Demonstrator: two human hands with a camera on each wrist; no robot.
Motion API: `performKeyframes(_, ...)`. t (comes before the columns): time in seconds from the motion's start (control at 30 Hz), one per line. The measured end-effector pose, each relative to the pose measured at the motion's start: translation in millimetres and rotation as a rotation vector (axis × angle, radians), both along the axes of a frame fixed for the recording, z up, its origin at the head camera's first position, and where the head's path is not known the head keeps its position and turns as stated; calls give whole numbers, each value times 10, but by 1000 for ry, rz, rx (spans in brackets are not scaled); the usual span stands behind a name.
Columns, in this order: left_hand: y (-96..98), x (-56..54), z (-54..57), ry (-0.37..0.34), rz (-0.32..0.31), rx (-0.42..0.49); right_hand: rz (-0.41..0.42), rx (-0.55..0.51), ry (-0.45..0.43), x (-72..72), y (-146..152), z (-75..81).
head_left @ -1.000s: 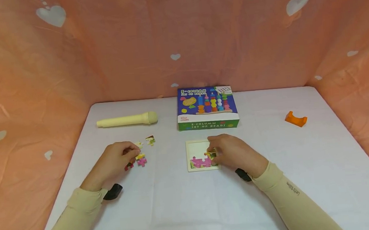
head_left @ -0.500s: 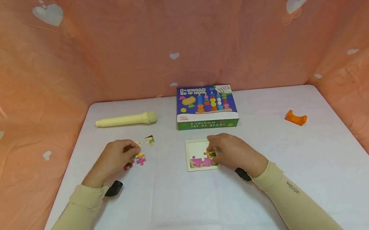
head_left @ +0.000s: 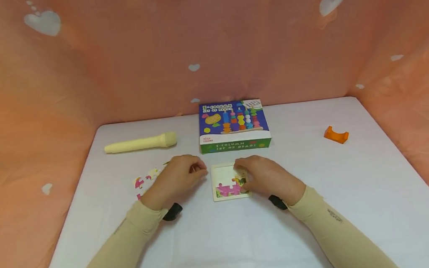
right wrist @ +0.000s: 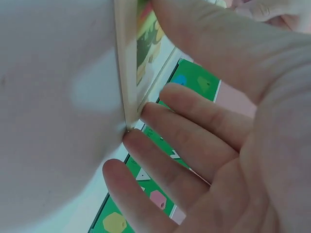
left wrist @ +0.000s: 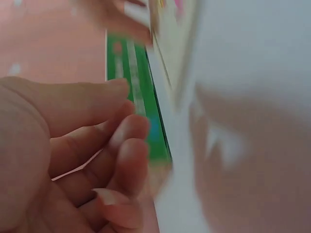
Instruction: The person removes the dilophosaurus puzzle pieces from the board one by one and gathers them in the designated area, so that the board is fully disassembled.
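A small square puzzle board (head_left: 215,193) with a pale rim lies mid-table, pink and yellow-green pieces along its lower and right parts. Over its right side is my right hand (head_left: 269,178), thumb on the pieces and a forefinger near the upper rim. Fairly straight fingers (right wrist: 184,141) reach to the board's edge in the right wrist view. My left hand (head_left: 176,179) is just left of the board, thumb and fingertips close together; I cannot tell whether a piece is between them. Loose puzzle pieces (head_left: 139,183) lie left of this hand, partly hidden by it.
A bead-set box (head_left: 234,126) stands behind the board. To its left lies a pale yellow toy microphone (head_left: 141,143). An orange curved block (head_left: 336,135) is at the right. Peach cloth (head_left: 149,72) with hearts hangs behind the white table (head_left: 223,242).
My left hand has moved right from the loose pieces to the board's left side, uncovering some pieces. The right hand stays on the board. The head view has shifted slightly.
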State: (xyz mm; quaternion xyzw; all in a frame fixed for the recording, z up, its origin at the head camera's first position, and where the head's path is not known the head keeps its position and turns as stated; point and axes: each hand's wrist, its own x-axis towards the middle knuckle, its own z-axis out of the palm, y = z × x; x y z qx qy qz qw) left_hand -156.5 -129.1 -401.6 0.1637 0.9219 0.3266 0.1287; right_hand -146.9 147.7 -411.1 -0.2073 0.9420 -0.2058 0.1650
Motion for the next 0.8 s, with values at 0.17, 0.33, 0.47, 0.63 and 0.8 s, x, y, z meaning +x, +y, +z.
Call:
performKeyframes(0.17, 485, -80, -60, -40, -145, -6, 30, 1, -1, -25, 22, -16)
performKeyframes(0.33, 722, -141, -95, -68, -172, 4, 38, -6, 12, -39, 72, -16)
performKeyframes(0.47, 779, -158, -132, -82, -176, -14, 43, -5, -5, -49, 80, -4)
performKeyframes(0.63, 802, -164, -165, -88, -185, -15, 43, 7, -7, -65, 80, -5)
performKeyframes(0.8, 839, -164, -171, -77, -186, -29, 31, 13, -17, -60, 97, -7)
